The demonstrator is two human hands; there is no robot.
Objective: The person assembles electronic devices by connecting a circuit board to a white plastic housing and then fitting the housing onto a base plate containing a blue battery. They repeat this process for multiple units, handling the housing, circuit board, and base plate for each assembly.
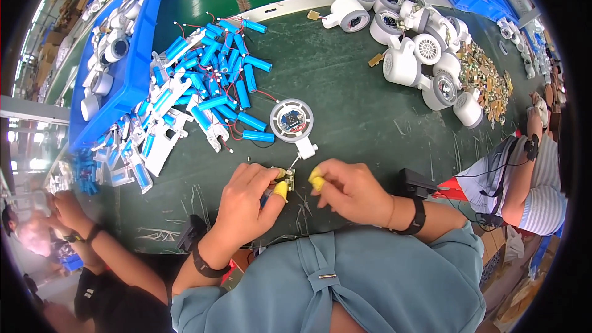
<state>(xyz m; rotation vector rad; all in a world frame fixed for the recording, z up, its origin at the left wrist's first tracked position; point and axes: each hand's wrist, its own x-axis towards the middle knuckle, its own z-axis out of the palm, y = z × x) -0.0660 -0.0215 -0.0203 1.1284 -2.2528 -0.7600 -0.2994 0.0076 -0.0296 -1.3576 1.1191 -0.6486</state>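
Yellow finger covers sit on the thumb and a fingertip of my left hand (248,200), which pinches a small circuit board (290,180) near the table's front. My right hand (351,190), also in yellow finger covers, is closed in a pinch just right of the board. Whatever its fingertips may hold is too small to make out. Just beyond lies a white round-headed unit (306,147), its grey-rimmed face up, with a dark circuit board visible inside. A thin lead seems to run from its short neck toward the board in my left hand.
Blue cylindrical batteries (248,78) with red wires lie heaped at left, mixed with white plastic parts (166,143). A blue crate (137,65) stands beyond them. White housings (401,61) and small circuit boards (484,80) are piled at right. Co-workers sit at both sides.
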